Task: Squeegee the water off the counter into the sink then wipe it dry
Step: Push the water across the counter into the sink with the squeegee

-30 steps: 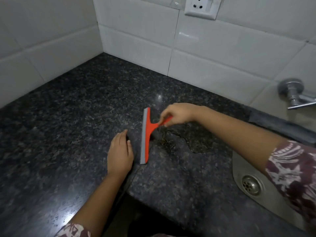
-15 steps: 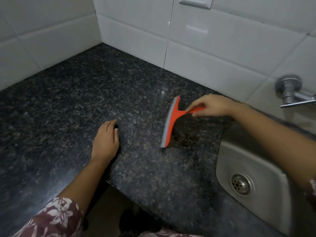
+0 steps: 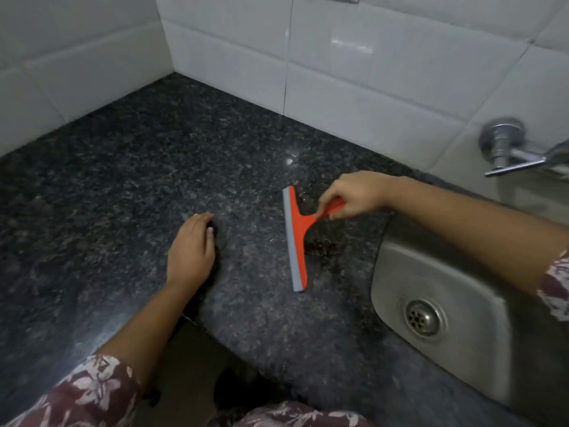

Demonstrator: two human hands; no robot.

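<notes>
A squeegee (image 3: 297, 238) lay with its blade against a dark counter (image 3: 123, 180), between the person's two hands and to the left of a sink (image 3: 455, 272). It was T-shaped, made of bright orange-red plastic, with a long grey rubber strip along its left edge. The blade ran from far to near, and the short handle pointed right, towards the sink. The right hand (image 3: 354, 195) pinched that handle, with the fingers and thumb curled round it. The left hand (image 3: 191, 251) rested palm down on the counter well to the left of the blade, fingers relaxed and holding nothing. The counter was polished speckled granite, black flecked with grey and brown. A darker, wet-looking patch (image 3: 323, 245) lay just right of the blade, between it and the sink. The sink was dull brushed steel with rounded corners and a round perforated drain (image 3: 423, 317) in its floor. Glossy white rectangular tiles (image 3: 385, 72) covered both walls, which met in a corner behind the counter. A chrome tap (image 3: 505, 149) stuck out of the tiles above the sink. Both forearms were bare below maroon sleeves (image 3: 83, 392) with a pale flower print.
</notes>
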